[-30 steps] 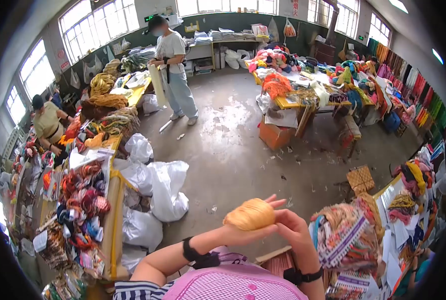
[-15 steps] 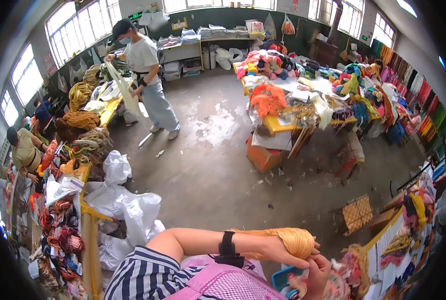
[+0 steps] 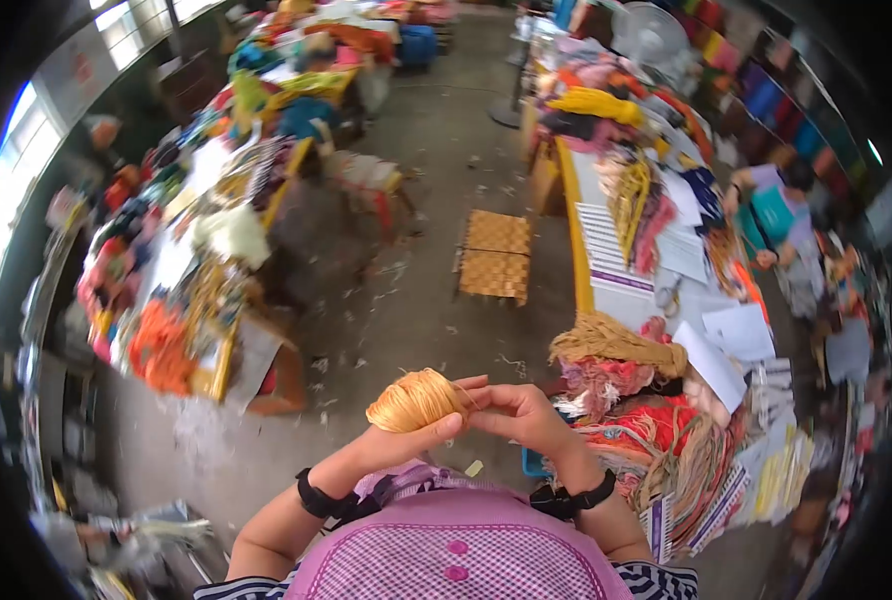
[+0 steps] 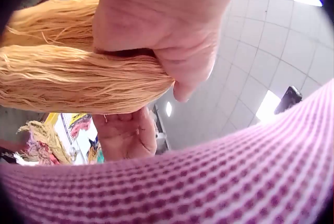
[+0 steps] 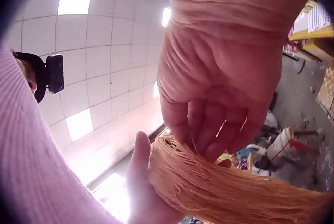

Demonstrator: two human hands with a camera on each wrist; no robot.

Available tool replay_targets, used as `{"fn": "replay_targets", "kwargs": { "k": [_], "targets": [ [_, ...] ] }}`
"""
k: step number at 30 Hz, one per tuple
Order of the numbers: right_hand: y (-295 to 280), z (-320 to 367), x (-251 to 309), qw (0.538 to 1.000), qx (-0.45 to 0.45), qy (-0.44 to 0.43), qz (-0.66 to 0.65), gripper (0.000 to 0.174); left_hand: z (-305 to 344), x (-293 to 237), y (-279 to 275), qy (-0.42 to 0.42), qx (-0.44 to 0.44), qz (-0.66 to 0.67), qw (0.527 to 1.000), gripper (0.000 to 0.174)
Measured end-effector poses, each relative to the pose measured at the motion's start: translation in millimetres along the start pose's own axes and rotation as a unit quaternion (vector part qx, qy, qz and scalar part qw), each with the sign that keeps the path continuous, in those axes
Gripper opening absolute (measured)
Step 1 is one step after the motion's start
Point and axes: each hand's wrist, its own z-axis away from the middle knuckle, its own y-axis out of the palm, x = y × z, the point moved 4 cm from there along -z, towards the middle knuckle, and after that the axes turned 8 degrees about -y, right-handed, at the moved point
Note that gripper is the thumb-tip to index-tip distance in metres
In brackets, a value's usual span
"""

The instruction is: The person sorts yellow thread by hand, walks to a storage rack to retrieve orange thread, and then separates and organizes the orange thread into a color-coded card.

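A skein of pale orange yarn (image 3: 413,398) is looped over my left hand (image 3: 391,448), whose thumb lies along its near side. In the left wrist view, the yarn's long strands (image 4: 68,85) hang in two thick bands on either side of that hand. My right hand (image 3: 529,418) meets the skein by the left fingertips and pinches thin strands at its end. The right wrist view has the curled right fingers (image 5: 206,125) close together against the yarn bundle (image 5: 209,182), with the left thumb upright beside it.
A table (image 3: 570,220) at right holds papers and yarn, with a heap of multicoloured skeins (image 3: 646,440) near my right arm. Ahead stands a woven-top stool (image 3: 496,255). Another yarn-covered table (image 3: 228,350) is at left. A person (image 3: 774,215) is beyond the right table.
My view has swung to the right, bringing the woven stool and right table ahead. Both hands, with the skein, have come back to the front of my body.
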Motion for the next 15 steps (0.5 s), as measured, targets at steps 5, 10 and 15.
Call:
{"fn": "replay_targets", "kwargs": {
  "k": [5,10,15],
  "targets": [
    [-77,-45,0,0.993,-0.121,0.007,-0.012,0.018,-118,-22,-60,-0.010,0.123,-0.036,0.992,0.038],
    [-136,-74,28,0.974,-0.212,-0.051,-0.057,0.018,-222,-67,-79,-0.131,0.149,0.022,0.980,0.029],
    [-216,-83,33,0.943,-0.322,-0.065,-0.054,0.017,-334,-80,-122,-0.113,0.111,0.228,0.961,0.026]
  ]
}}
